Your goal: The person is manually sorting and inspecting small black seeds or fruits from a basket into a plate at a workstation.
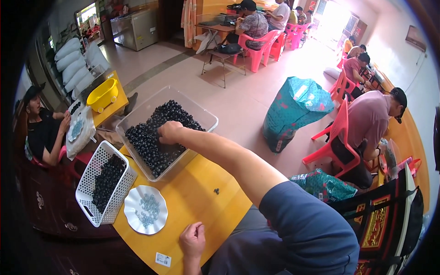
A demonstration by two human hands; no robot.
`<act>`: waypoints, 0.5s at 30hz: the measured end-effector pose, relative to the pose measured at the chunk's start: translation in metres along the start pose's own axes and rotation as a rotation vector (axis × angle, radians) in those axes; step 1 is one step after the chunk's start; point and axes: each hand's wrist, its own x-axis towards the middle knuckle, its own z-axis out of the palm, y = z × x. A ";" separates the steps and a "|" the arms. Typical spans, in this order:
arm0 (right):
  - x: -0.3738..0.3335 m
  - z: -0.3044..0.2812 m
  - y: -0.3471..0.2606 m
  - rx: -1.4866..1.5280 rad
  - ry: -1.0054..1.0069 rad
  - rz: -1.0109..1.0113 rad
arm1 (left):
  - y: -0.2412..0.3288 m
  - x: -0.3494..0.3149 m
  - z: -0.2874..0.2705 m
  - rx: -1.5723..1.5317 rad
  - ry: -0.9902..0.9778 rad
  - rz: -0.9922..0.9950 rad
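Observation:
My right hand (pixel 170 132) reaches into a clear plastic bin (pixel 200 120) heaped with small black ring-like parts (pixel 161 156). Its fingertips are down among those parts and hidden. On the front of the yellow table, my left hand (pixel 193 239) rests with the fingers curled closed; anything inside it is hidden. Just beyond it lies a white wavy-edged plate (pixel 134 221) with many small clear bluish pieces (pixel 149 210) on it. A white perforated basket (pixel 106 150), partly filled with more black parts (pixel 109 182), stands left of the plate.
A few tiny dark pieces (pixel 217 190) and a white label (pixel 163 259) lie on the yellow table (pixel 201 183). A big teal bag (pixel 293 110) stands on the floor beyond. At left sits a person near a yellow tub (pixel 102 95); others work at the right and back.

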 end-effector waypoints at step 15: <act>-0.007 -0.032 0.029 0.098 0.403 0.071 | -0.003 -0.002 0.007 0.086 0.085 0.176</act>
